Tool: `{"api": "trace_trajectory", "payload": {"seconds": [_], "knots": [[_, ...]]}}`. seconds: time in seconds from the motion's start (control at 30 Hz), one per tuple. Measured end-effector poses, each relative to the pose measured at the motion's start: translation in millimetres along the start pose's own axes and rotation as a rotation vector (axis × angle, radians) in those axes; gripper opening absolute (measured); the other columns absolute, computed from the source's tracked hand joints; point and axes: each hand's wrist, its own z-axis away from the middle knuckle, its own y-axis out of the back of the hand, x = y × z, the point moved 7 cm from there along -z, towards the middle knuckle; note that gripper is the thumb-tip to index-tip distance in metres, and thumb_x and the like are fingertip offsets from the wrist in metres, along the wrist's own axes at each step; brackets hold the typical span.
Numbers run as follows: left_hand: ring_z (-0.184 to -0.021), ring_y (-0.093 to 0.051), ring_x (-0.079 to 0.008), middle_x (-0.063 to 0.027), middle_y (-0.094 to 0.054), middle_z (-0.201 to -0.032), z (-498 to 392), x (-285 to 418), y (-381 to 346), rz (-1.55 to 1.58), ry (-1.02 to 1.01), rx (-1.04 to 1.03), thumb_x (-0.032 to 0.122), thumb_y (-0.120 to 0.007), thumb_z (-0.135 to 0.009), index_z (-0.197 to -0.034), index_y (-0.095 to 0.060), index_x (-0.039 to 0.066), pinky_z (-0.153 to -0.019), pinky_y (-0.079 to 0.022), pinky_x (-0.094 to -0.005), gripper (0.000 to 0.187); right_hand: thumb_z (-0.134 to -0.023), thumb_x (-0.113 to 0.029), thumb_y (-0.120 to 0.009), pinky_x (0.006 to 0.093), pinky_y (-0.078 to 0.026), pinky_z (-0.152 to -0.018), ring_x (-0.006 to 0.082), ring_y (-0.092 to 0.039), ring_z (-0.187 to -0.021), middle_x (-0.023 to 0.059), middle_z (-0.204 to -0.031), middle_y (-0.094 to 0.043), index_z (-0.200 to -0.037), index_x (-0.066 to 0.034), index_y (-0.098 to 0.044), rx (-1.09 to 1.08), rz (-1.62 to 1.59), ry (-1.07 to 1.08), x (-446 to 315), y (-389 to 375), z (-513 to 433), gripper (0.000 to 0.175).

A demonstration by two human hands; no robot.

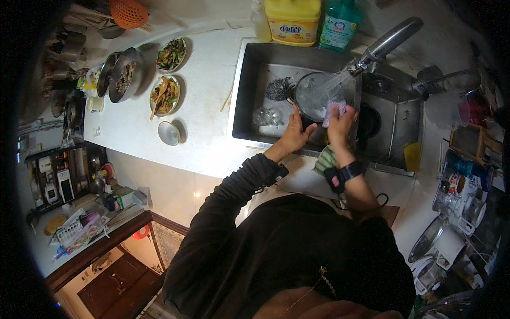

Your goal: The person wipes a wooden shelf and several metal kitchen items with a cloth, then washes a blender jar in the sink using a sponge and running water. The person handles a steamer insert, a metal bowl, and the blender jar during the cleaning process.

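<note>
Water runs from a faucet onto a round glass lid in the left basin of a steel sink. My left hand is at the lid's near left edge, fingers partly spread; whether it grips the rim is unclear. A purple cloth or sponge is held in my right hand, at the lid's right edge. A steel wool scourer and a clear glass item lie left of the lid. Under my right wrist, a green-striped cloth hangs at the sink's front edge.
Yellow and green bottles stand behind the sink. On the left counter are two dishes of food, a small bowl and a metal bowl. A dark pan and a yellow cloth are at the right basin.
</note>
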Motion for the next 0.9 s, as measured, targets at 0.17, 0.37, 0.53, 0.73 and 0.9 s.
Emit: {"api": "trace_trajectory", "payload": {"seconds": [0.17, 0.37, 0.53, 0.73, 0.9], "knots": [[-0.118, -0.038, -0.0426, -0.0323, -0.034, -0.128, 0, 2, -1, -0.134, -0.252, 0.069, 0.027, -0.066, -0.083, -0.139, 0.004, -0.010, -0.102, -0.031, -0.0402, 0.097, -0.081, -0.016, -0.063, 0.0437, -0.038, -0.087, 0.0389, -0.048, -0.098, 0.0208, -0.099, -0.053, -0.101, 0.0017, -0.054, 0.069, -0.004, -0.006, -13, 5, -1, 0.028], [-0.119, -0.038, -0.0401, -0.0288, -0.035, -0.131, -2, -12, 2, -0.140, -0.284, -0.001, 0.022, -0.067, -0.082, -0.142, 0.002, -0.004, -0.103, -0.030, -0.0389, 0.095, -0.080, -0.011, -0.065, 0.0404, -0.044, -0.081, 0.0373, -0.054, -0.090, 0.0186, -0.094, -0.058, -0.095, 0.0019, -0.057, -0.115, 0.033, 0.343, -38, -4, -69, 0.022], [-0.122, -0.040, -0.0367, -0.0276, -0.036, -0.133, -3, -14, 18, -0.031, -0.188, -0.129, 0.020, -0.071, -0.078, -0.145, 0.004, 0.006, -0.102, -0.033, -0.0366, 0.102, -0.081, -0.014, -0.065, 0.0408, -0.045, -0.081, 0.0354, -0.055, -0.091, 0.0165, -0.102, -0.058, -0.102, -0.0005, -0.061, -0.052, -0.143, 0.435, -45, 39, -40, 0.025], [-0.123, -0.044, -0.0343, -0.0270, -0.042, -0.132, 3, -12, 24, 0.056, -0.246, -0.162, 0.014, -0.075, -0.070, -0.147, 0.003, 0.011, -0.100, -0.037, -0.0331, 0.109, -0.080, -0.010, -0.064, 0.0387, -0.046, -0.081, 0.0301, -0.055, -0.091, 0.0105, -0.101, -0.059, -0.104, -0.0021, -0.063, -0.337, -0.005, 0.703, -74, 35, 6, 0.025], [-0.116, -0.049, -0.0254, -0.0206, -0.047, -0.130, 2, -22, 20, 0.051, -0.131, -0.144, 0.013, -0.075, -0.073, -0.147, -0.007, 0.006, -0.098, -0.038, -0.0331, 0.101, -0.084, -0.018, -0.059, 0.0420, -0.046, -0.078, 0.0357, -0.057, -0.088, 0.0165, -0.094, -0.061, -0.099, 0.0000, -0.063, -0.498, -0.059, 0.581, -84, -15, 33, 0.023]]}}
